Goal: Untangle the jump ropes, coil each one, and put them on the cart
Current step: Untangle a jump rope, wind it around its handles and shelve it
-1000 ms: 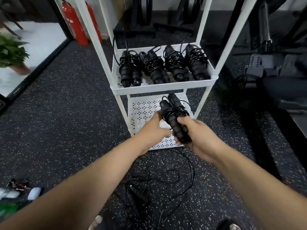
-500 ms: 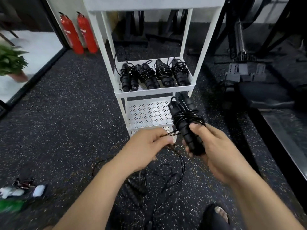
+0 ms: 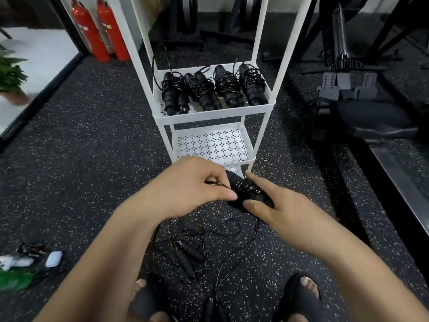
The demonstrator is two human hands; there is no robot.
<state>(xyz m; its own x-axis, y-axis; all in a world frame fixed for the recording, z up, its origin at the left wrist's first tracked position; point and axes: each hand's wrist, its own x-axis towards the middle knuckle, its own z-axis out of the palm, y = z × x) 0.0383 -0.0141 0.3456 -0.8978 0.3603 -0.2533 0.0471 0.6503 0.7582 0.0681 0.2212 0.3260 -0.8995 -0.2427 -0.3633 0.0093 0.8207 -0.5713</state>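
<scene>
dim indoor light, daylight at upper left, wide-angle bending edges, slight softness.

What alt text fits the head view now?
The right hand grips a coiled jump rope by its handles while the left hand pinches its cord, in front of a white cart. Four coiled ropes lie on one shelf; a loose rope lies tangled on the floor.
</scene>
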